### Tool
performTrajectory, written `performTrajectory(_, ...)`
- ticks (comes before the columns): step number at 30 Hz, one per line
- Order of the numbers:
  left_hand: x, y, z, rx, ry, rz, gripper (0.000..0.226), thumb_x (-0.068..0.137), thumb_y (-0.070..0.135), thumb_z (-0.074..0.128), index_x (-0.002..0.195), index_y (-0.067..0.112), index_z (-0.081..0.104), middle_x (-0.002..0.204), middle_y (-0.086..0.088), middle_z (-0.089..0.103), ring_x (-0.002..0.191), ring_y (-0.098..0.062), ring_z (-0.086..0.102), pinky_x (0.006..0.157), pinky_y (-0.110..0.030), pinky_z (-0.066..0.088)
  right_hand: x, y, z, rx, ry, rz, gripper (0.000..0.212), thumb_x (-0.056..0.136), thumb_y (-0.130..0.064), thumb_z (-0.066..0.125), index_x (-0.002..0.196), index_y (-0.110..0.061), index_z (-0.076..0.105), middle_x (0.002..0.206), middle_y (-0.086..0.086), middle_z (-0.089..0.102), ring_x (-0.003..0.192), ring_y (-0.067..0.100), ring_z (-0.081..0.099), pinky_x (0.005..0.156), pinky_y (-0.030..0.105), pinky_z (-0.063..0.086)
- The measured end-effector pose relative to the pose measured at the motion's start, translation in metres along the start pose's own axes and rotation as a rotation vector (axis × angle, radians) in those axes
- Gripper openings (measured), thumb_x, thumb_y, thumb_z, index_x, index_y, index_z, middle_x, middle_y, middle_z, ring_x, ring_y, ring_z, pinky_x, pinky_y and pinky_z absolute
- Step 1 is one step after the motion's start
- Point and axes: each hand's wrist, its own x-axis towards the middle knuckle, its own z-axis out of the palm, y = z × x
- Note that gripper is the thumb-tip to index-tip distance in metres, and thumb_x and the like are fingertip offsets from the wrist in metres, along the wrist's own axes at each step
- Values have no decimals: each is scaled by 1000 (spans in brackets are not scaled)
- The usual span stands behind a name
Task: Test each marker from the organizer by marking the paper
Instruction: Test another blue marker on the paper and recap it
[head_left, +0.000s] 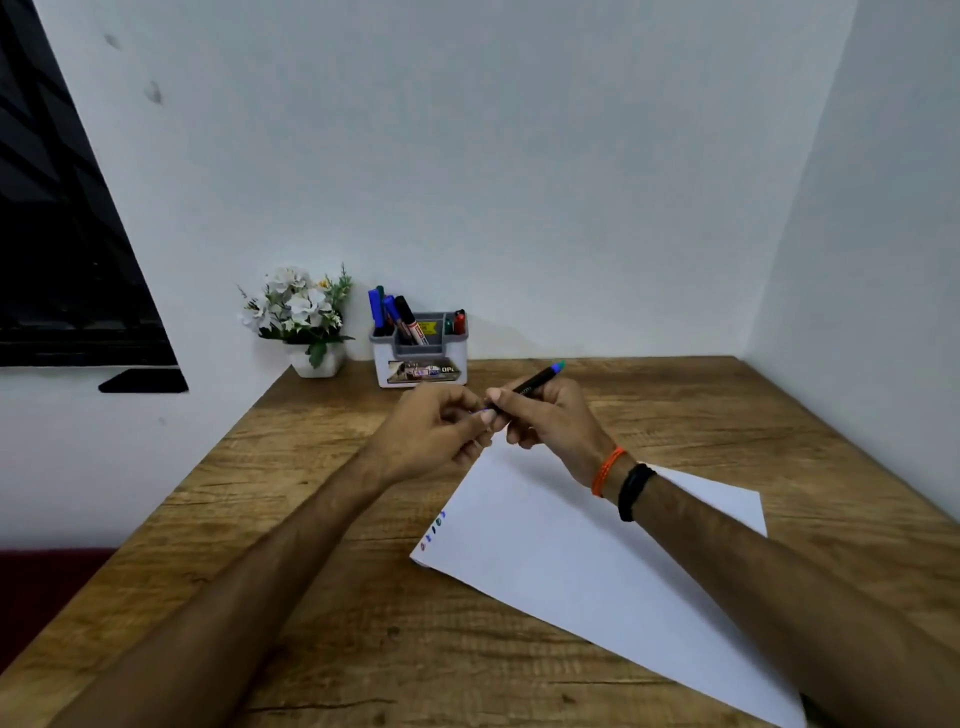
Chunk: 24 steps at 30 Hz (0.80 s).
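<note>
My right hand (550, 421) grips a black marker (530, 387) with a blue-green end pointing up to the right, held above the far corner of the white paper (571, 561). My left hand (436, 431) pinches the marker's near end, where a bit of blue shows; whether that is the cap or the tip I cannot tell. A short column of small coloured marks (434, 530) runs along the paper's left edge. The grey organizer (421, 353) stands at the back of the desk by the wall, holding several markers in blue, black, green and red.
A white pot of artificial flowers (306, 322) stands left of the organizer at the desk's back corner. The wooden desk (363, 623) meets walls behind and on the right. A dark window (62, 249) is on the left.
</note>
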Motion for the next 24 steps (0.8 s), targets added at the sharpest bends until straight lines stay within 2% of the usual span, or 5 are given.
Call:
performTrajectory(6,-10,-2,12,261,-98,171,18,97,25,52,94,21,70,80,6,70,69,-8,62,68,-33,51,-16,2,-10,32,-92,-14,22,90,-10,66,71,-5,58,63,6,64,49,14,49,45,25,34)
performTrajectory(11,-22,-6,23,245,-116,288,22,99,19,46,91,23,66,84,15,68,78,3,61,69,-14,42,-21,4,-10,98,-212,31,28,93,-12,62,70,0,51,55,6,58,46,13,47,44,24,33)
performTrajectory(14,-22,-15,23,259,-139,329,23,97,29,46,99,18,66,90,9,69,82,-4,63,72,-23,46,-23,7,-10,114,-248,39,27,94,-6,58,74,10,49,54,0,61,43,9,49,43,22,34)
performTrajectory(18,-23,-20,22,228,-130,339,34,94,42,47,102,16,68,94,4,72,88,-11,66,79,-42,54,-22,10,-9,155,-277,7,27,92,-7,61,69,-2,48,59,4,64,43,11,49,42,21,35)
performTrajectory(24,-25,-17,18,213,-151,243,34,86,56,58,97,26,70,86,9,71,75,-3,64,69,-42,53,-21,13,-9,149,-231,-27,17,87,-8,62,74,0,55,56,7,62,44,13,50,41,21,38)
